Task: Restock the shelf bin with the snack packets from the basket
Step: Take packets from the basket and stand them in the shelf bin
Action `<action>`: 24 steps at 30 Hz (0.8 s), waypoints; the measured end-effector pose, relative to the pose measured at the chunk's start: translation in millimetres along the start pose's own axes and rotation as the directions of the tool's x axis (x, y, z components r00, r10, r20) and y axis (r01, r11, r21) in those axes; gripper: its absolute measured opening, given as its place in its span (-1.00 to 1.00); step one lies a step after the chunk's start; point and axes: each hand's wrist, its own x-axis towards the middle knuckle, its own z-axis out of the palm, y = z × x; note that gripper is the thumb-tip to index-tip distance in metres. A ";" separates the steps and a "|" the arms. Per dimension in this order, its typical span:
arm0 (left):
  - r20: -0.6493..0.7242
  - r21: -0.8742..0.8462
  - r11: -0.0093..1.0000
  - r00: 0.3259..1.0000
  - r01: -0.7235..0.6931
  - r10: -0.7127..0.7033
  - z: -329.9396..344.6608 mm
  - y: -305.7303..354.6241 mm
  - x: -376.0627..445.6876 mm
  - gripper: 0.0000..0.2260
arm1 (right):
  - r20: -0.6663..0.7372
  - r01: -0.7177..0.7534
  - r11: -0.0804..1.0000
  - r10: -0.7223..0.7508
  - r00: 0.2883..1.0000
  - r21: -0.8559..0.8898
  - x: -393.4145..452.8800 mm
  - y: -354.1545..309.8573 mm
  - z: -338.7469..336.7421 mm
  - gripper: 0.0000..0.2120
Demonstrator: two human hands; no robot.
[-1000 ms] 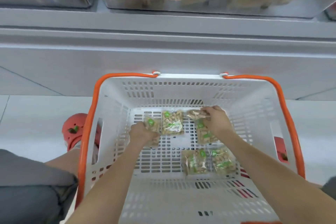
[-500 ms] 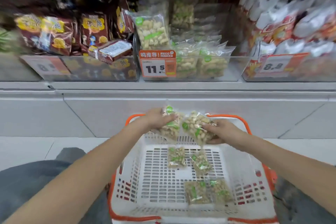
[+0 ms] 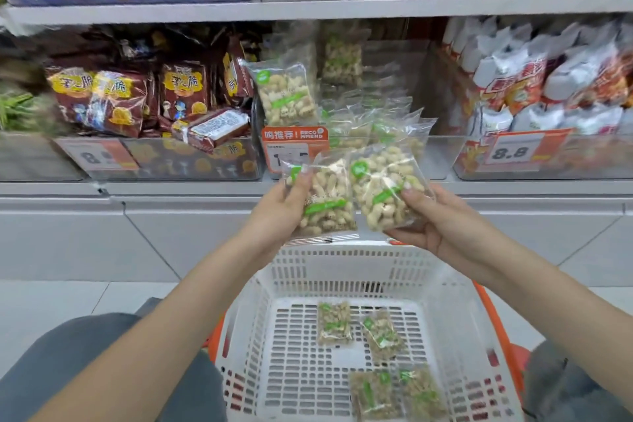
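My left hand [image 3: 279, 212] grips a clear peanut packet with a green label [image 3: 327, 202]. My right hand [image 3: 435, 219] grips a second such packet [image 3: 383, 188] beside it. Both packets are held up in front of the clear shelf bin [image 3: 438, 156], which holds the same peanut packets, one standing upright [image 3: 286, 94]. Below, the white basket with orange handles [image 3: 342, 271] has several more packets lying on its floor, among them one near the middle [image 3: 334, 324] and one at the front [image 3: 373, 394].
Brown snack bags [image 3: 130, 96] fill the bin to the left, white and orange bags [image 3: 548, 79] the bin to the right. Orange price tags [image 3: 517, 151] hang on the bin fronts. A higher shelf [image 3: 308, 7] carries boxed goods. My knees flank the basket.
Both hands took a packet each from the basket floor and lifted them up to shelf-bin height. The view rose from the basket to the shelf.
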 end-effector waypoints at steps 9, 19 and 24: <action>-0.066 -0.082 0.997 0.998 0.011 -0.017 10.0 14.6 18.5 -0.49 | 0.025 0.003 0.984 -0.007 1.000 0.179 13.9 -13.1 7.4 -0.63; 0.235 -0.127 0.991 0.972 0.052 -0.021 33.0 18.8 4.5 -0.37 | -0.038 0.174 0.945 -0.192 0.981 -0.278 11.5 9.7 13.6 -0.62; 0.252 -0.046 0.998 0.967 -0.033 0.044 37.3 2.7 0.9 -0.18 | -0.024 0.213 0.927 -0.231 0.973 -0.310 3.7 15.6 15.1 -0.67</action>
